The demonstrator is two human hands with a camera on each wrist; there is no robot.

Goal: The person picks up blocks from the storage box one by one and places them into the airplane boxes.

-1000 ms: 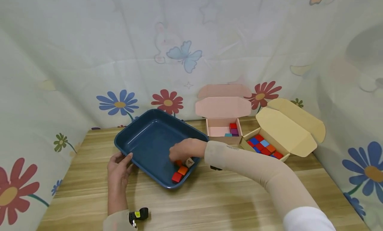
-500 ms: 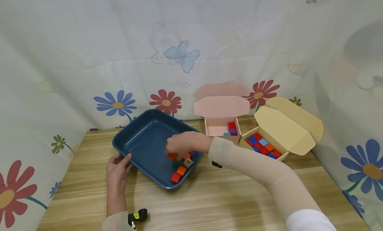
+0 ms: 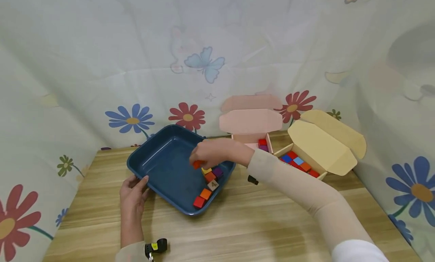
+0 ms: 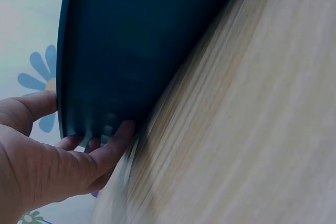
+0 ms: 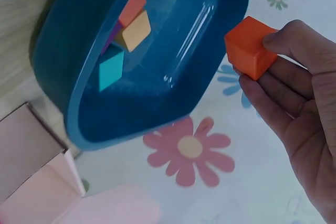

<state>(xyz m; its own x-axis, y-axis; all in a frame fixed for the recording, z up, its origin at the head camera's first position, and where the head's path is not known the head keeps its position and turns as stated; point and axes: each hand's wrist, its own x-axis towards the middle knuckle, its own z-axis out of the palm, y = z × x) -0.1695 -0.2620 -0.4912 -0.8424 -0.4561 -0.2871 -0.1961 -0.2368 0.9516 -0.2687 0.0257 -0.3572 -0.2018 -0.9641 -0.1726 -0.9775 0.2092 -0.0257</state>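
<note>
In the head view a dark blue tray (image 3: 163, 171) stands on the wooden table. My left hand (image 3: 132, 199) grips its near left rim, thumb at the edge and fingers against the outer wall. Over the tray's right part, my right hand (image 3: 215, 152) pinches an orange cube (image 5: 249, 48) between thumb and fingers, raised off the tray floor. Along the tray's right side lie a red cube (image 3: 199, 202), an orange cube (image 3: 205, 194), a wooden cube marked 4 (image 3: 213, 185), a purple cube (image 3: 217, 172) and others. The right wrist view also shows a teal cube (image 5: 111, 69) in there.
Behind the right forearm stands an open pink box (image 3: 250, 122) with a few cubes. To its right is an open yellow box (image 3: 324, 147) holding several red, blue and orange cubes. A flowered curtain (image 3: 210, 39) hangs behind the table.
My right hand has lifted the orange cube from among the others and moved slightly up and right, uncovering a yellow and a purple cube. The left hand keeps its grip on the tray.
</note>
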